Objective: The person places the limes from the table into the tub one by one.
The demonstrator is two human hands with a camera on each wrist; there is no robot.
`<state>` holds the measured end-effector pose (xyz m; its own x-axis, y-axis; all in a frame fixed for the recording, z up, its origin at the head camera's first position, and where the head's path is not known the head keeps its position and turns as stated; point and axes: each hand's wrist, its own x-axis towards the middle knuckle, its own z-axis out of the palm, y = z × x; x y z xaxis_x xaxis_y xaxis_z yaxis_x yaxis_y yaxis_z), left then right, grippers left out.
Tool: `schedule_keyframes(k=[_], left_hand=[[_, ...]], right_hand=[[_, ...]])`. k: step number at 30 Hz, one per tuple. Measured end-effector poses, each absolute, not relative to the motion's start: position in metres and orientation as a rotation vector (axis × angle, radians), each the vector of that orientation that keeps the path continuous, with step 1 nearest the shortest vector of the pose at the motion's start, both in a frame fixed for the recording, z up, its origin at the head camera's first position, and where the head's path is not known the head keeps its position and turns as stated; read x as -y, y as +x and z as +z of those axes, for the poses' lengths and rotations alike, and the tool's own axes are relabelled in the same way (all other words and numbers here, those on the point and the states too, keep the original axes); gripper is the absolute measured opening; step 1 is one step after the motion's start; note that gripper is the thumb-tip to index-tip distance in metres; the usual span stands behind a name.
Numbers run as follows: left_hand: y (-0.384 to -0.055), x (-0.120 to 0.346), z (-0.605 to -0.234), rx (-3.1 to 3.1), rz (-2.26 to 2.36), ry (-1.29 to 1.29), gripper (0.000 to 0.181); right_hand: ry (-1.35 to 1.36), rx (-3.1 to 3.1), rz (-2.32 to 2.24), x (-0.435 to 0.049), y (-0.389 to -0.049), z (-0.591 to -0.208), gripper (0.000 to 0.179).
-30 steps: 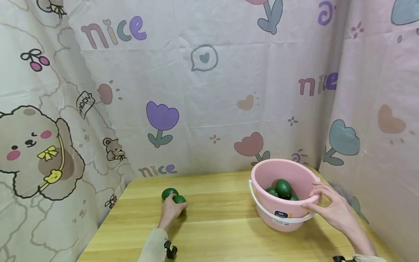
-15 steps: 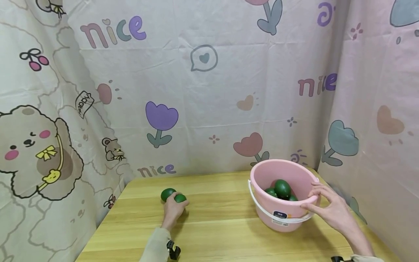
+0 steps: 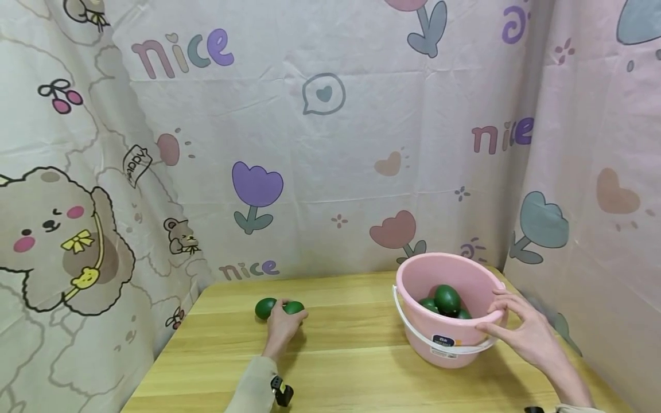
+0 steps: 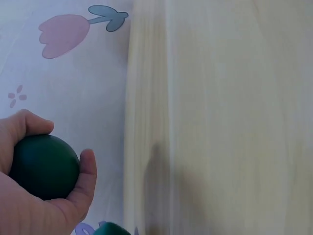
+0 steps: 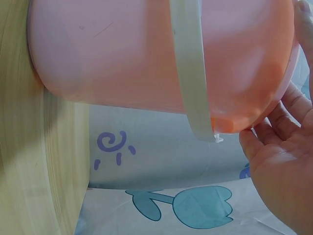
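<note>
My left hand [image 3: 284, 328] grips a smooth, dark green avocado [image 4: 45, 166], with thumb and fingers curled round its sides. Just left of that hand in the head view, a second avocado [image 3: 265, 308] lies on the wooden table [image 3: 341, 367]; its tip shows low in the left wrist view. At the right stands a pink bucket [image 3: 439, 338] with a white handle [image 5: 188, 63] hanging down its front. Several avocados [image 3: 447, 298] lie inside it. My right hand [image 3: 532, 332] holds the bucket's rim on the right side, thumb toward the front and fingers spread along the edge.
A printed curtain [image 3: 320, 172] hangs right behind the table and along both sides. The bucket stands close to the table's right edge. Bare wood lies between my left hand and the bucket.
My left hand has moved a little to the right with its avocado, widening the gap to the one on the table. My right hand and the bucket have stayed put.
</note>
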<state>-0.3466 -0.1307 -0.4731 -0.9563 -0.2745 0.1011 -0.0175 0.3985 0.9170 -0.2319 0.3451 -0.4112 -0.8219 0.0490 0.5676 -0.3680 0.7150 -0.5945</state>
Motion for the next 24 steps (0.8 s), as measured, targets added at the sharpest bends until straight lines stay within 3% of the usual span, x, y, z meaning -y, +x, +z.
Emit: schedule_keyframes(k=[24], left_hand=[[-0.344, 0.073, -0.432, 2.348, -1.686, 0.083, 0.055]], right_hand=[[0.256, 2.329, 0.937, -0.346, -0.232, -0.415, 0.03]])
